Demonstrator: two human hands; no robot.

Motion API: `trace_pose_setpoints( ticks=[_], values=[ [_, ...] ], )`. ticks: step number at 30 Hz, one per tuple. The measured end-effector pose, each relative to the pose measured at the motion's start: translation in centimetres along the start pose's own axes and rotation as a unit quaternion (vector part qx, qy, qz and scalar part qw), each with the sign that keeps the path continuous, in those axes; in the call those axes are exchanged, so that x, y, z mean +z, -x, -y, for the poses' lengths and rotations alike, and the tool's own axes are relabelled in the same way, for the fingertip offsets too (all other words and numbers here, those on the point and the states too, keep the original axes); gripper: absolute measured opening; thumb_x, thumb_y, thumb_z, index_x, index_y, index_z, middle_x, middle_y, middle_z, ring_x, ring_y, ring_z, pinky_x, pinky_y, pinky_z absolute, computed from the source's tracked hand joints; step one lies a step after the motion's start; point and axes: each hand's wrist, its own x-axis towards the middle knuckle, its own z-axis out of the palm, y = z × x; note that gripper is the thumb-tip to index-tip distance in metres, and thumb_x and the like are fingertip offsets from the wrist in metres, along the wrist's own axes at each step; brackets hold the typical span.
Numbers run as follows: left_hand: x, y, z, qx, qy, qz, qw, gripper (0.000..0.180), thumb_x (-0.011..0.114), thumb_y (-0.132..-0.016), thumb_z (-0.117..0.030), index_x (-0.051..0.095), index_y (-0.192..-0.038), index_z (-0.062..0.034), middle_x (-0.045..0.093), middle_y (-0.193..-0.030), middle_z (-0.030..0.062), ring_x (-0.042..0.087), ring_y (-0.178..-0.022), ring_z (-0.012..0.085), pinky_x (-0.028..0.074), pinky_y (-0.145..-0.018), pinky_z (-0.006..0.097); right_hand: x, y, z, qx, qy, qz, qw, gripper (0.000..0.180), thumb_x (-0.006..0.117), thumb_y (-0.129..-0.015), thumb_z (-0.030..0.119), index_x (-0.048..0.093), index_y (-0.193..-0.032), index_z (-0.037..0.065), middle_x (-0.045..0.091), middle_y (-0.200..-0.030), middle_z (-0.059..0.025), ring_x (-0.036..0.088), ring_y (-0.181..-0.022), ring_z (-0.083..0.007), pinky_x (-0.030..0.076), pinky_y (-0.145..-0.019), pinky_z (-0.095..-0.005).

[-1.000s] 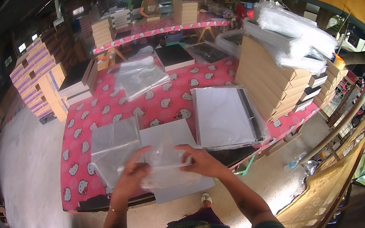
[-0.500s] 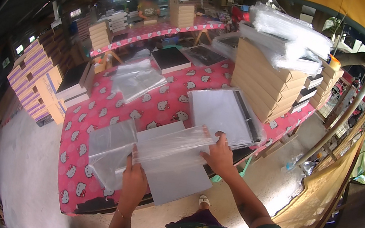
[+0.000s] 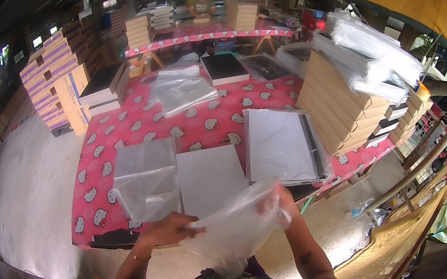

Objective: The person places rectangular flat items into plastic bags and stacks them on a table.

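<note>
While both hands work near the lower middle of the view, a clear plastic bag [image 3: 236, 226] hangs between them, held up above the near edge of the worktop [image 3: 139, 120], which wears a pink cloth printed with cartoon cats. The left hand [image 3: 171, 229] pinches the bag's lower left edge, its grip pressed together on the film. The right hand [image 3: 278, 202] sits behind the bag's upper right corner, blurred through the plastic, its grip closed on that corner. Just beyond the bag, a flat white board [image 3: 208, 178] lies on the cloth. To its left lies a loose pile of clear bags [image 3: 147, 177]. To its right rests a stack of white sheets [image 3: 281, 146]. Tall stacked tan boxes [image 3: 336, 108] stand at the far right.
</note>
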Motion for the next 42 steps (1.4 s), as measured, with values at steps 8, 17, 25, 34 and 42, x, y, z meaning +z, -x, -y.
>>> trace_pose_setpoints(
  ticks=[8, 17, 25, 34, 42],
  values=[
    [0.0, 1.1, 7.1, -0.109, 0.746, -0.03, 0.657, 0.02, 0.063, -0.09, -0.022, 0.059, -0.096, -0.004, 0.057, -0.074, 0.0028, 0.058, -0.065, 0.0185, 0.046, -0.055, 0.035, -2.1, 0.0, -2.2, -0.005, -0.085, 0.207, 0.975, 0.036, 0.053, -0.094, 0.041, 0.058, -0.108, 0.008, 0.062, -0.088, -0.0031, 0.059, -0.081, -0.016, 0.048, -0.078, -0.0331],
    [0.2, 1.6, 4.5, -0.001, 0.547, -0.19, 0.815, 0.038, 0.056, -0.092, -0.04, 0.059, -0.103, -0.0042, 0.064, -0.096, 0.0119, 0.063, -0.079, 0.0185, 0.053, -0.078, 0.035, -6.2, 2.2, -4.8, 0.065, -0.024, 0.123, 0.99, 0.025, 0.068, -0.085, 0.026, 0.064, -0.105, 0.01, 0.064, -0.1, -0.0093, 0.062, -0.094, -0.025, 0.046, -0.089, -0.0488],
    [1.1, 3.0, 3.3, -0.027, 0.514, -0.082, 0.853, 0.042, 0.06, -0.091, -0.03, 0.052, -0.115, 0.0039, 0.062, -0.085, 0.0097, 0.062, -0.08, 0.0219, 0.049, -0.075, 0.034, -8.1, 4.1, -3.4, 0.197, 0.114, 0.104, 0.968, 0.021, 0.062, -0.086, 0.017, 0.063, -0.098, 0.0, 0.064, -0.096, -0.0149, 0.062, -0.099, -0.0288, 0.043, -0.098, -0.0453],
    [10.3, 5.0, 10.6, -0.156, 0.408, -0.302, 0.847, 0.025, 0.058, -0.081, -0.004, 0.054, -0.105, 0.0024, 0.059, -0.076, 0.0088, 0.058, -0.063, 0.015, 0.049, -0.058, 0.027, -6.7, 5.8, -7.3, 0.214, 0.361, -0.071, 0.905, 0.052, 0.06, -0.079, 0.006, 0.046, -0.129, -0.001, 0.062, -0.083, -0.0123, 0.063, -0.069, -0.0222, 0.053, -0.067, -0.0352],
    [17.2, 4.1, 10.1, -0.307, 0.287, -0.417, 0.806, 0.045, 0.048, -0.089, -0.004, 0.045, -0.134, -0.0008, 0.059, -0.072, 0.0076, 0.051, -0.052, 0.0105, 0.045, -0.048, 0.026, -7.4, 6.0, -15.4, 0.021, 0.46, -0.302, 0.835, 0.051, 0.051, -0.086, -0.002, 0.043, -0.135, 0.0, 0.059, -0.076, -0.01, 0.056, -0.055, -0.0131, 0.049, -0.048, -0.0281]
  ],
)
